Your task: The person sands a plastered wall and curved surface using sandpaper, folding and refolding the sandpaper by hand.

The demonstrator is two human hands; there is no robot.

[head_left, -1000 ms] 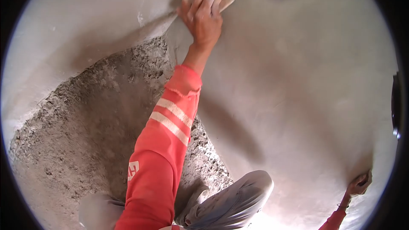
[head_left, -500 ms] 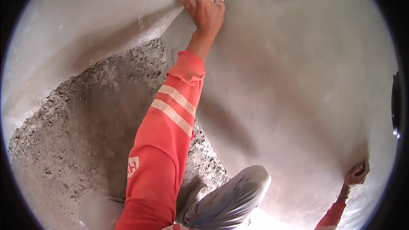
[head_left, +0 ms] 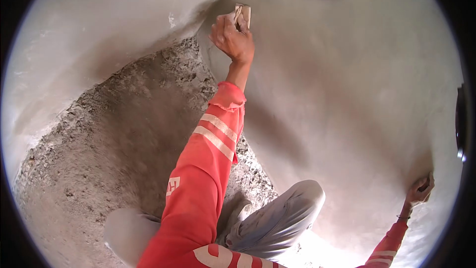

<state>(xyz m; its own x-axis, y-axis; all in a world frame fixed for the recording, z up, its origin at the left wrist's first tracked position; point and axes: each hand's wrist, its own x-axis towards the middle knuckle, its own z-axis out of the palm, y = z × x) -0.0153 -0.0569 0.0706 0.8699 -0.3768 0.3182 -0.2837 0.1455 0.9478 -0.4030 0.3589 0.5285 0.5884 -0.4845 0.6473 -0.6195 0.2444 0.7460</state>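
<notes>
2 arms [head_left: 210, 154] extended, left hand [head_left: 233, 42] curled, right hand [head_left: 417, 193] lower

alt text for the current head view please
A person's left hand holds a small tan block at a smooth grey surface; the right hand is lower, at far right. A rough, gritty patch and bent knees show below.

On the red sleeve [head_left: 198, 208], lower centre of the frame, a pale patch [head_left: 173, 186] shows an H, the rest unclear; at the bottom edge, large pale characters [head_left: 202, 254] are cut off, unreadable
</notes>
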